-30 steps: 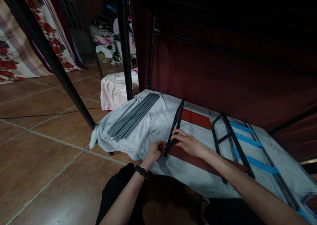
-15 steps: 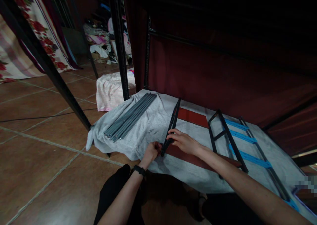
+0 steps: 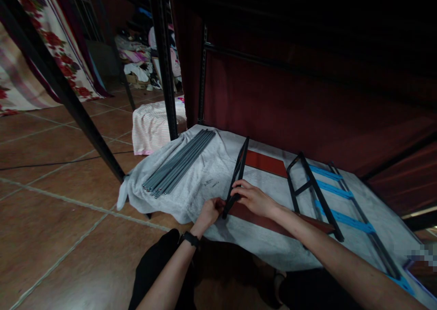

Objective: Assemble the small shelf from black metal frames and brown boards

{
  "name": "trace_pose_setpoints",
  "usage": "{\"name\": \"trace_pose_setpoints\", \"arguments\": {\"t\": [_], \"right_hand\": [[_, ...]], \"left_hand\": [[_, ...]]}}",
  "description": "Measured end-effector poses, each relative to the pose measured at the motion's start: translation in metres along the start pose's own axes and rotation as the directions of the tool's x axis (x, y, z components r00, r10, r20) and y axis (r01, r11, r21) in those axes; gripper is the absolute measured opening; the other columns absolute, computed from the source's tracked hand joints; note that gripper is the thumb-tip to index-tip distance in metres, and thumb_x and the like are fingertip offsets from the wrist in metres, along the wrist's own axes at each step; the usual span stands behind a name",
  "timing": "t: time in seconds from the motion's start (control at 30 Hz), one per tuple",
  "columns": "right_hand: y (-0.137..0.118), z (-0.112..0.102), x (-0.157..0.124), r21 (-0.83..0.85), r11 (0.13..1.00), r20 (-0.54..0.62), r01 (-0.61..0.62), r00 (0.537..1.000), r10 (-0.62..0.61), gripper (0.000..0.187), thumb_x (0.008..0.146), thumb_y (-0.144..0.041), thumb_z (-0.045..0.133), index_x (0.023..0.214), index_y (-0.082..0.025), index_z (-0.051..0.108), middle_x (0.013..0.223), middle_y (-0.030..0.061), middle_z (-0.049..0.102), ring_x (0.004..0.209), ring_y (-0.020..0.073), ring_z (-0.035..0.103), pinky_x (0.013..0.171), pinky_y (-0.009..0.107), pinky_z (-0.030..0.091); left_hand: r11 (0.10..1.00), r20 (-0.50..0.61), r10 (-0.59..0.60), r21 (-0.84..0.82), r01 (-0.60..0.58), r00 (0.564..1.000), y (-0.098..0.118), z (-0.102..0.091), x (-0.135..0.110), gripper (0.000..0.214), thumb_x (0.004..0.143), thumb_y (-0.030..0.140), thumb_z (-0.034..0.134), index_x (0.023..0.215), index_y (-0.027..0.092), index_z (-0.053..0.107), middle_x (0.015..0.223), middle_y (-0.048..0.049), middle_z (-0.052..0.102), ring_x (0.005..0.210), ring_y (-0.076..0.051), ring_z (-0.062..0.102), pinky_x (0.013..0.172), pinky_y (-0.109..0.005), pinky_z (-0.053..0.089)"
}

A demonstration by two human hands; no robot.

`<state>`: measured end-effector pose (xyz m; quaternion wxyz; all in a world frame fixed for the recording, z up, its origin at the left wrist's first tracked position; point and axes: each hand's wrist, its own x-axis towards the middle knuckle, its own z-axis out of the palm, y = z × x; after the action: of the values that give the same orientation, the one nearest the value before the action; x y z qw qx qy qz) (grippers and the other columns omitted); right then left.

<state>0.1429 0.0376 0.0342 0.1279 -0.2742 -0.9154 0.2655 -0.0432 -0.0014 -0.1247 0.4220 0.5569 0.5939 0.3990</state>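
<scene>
My right hand (image 3: pixel 255 200) grips a narrow black metal frame (image 3: pixel 242 164) that stands on edge at the left ends of two reddish-brown boards (image 3: pixel 266 163). At the near end of this frame, my left hand (image 3: pixel 209 213) is closed in a pinch against its lower corner. Whatever lies between those fingertips is too small or hidden to make out. A second black frame (image 3: pixel 323 203) with a crossbar stands at the boards' right ends. Several small screws (image 3: pixel 211 182) lie on the grey cloth (image 3: pixel 201 169), just beyond my left hand.
A bundle of grey metal tubes (image 3: pixel 180 162) lies on the cloth to the left. Blue slatted pieces on dark rods (image 3: pixel 344 216) lie at the right. Black posts (image 3: pixel 164 64) rise around the low cloth-covered surface, with a dark red curtain (image 3: pixel 273 100) behind.
My left fingers have shifted slightly at the frame's near corner. My right hand keeps its grip, and the frames and boards stay nearly where they were.
</scene>
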Motion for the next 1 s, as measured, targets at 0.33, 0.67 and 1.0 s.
{"name": "trace_pose_setpoints", "arguments": {"t": [0.33, 0.67, 1.0], "right_hand": [[0.005, 0.004, 0.000, 0.002, 1.000, -0.023, 0.023, 0.999, -0.023, 0.030, 0.087, -0.008, 0.052, 0.108, -0.026, 0.065, 0.127, 0.0048, 0.054, 0.102, 0.0149, 0.061, 0.091, 0.030, 0.050], [0.001, 0.000, -0.001, 0.009, 1.000, -0.026, 0.001, 1.000, -0.001, 0.028, 0.087, -0.008, 0.052, 0.105, -0.024, 0.066, 0.126, 0.0046, 0.054, 0.097, 0.0135, 0.061, 0.088, 0.028, 0.049], [0.001, 0.001, 0.000, 0.011, 1.000, -0.048, 0.022, 0.999, -0.021, 0.028, 0.087, -0.008, 0.051, 0.105, -0.023, 0.066, 0.124, 0.0051, 0.055, 0.099, 0.0136, 0.061, 0.089, 0.028, 0.049]], "left_hand": [[0.970, 0.050, -0.241, -0.017, 0.243, 0.969, 0.005, -0.002, -0.003, 0.012, 0.080, 0.017, 0.052, 0.074, 0.014, 0.063, 0.051, 0.0008, 0.056, 0.049, -0.011, 0.051, 0.052, -0.022, 0.038], [0.980, 0.088, -0.111, -0.158, 0.124, 0.990, -0.004, -0.002, 0.002, 0.024, 0.071, 0.007, 0.056, 0.091, 0.016, 0.064, 0.067, 0.0021, 0.063, 0.057, -0.011, 0.056, 0.056, -0.022, 0.041], [0.959, 0.071, -0.173, -0.216, 0.184, 0.982, -0.004, 0.005, 0.002, 0.004, 0.074, 0.013, 0.062, 0.076, 0.016, 0.059, 0.055, 0.0048, 0.054, 0.048, -0.008, 0.049, 0.052, -0.022, 0.039]]}}
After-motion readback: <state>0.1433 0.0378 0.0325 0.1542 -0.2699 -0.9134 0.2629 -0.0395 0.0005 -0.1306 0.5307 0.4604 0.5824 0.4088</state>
